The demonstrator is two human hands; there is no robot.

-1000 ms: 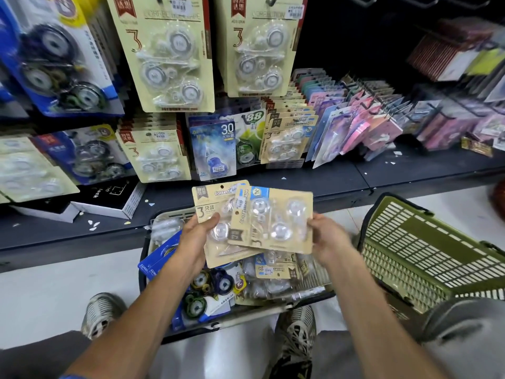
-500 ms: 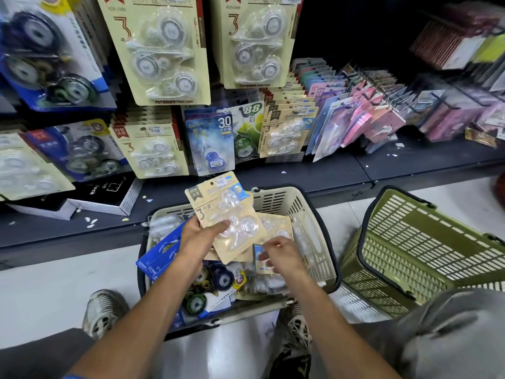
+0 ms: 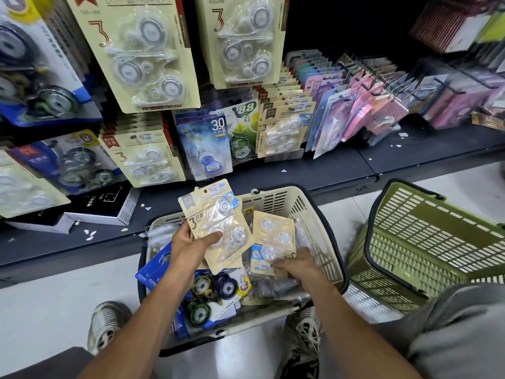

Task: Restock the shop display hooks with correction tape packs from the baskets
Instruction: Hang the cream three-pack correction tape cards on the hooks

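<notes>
Left hand pinches a cream correction tape pack, thumb across its front, above the cream basket. Right hand grips a second pack by its lower edge, over the basket's right side. A green basket lies tilted just beside it.

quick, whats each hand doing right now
Left hand: holding a cream correction tape pack, thumb across its front.
Right hand: fingers gripping a second cream pack over the beige basket.
</notes>
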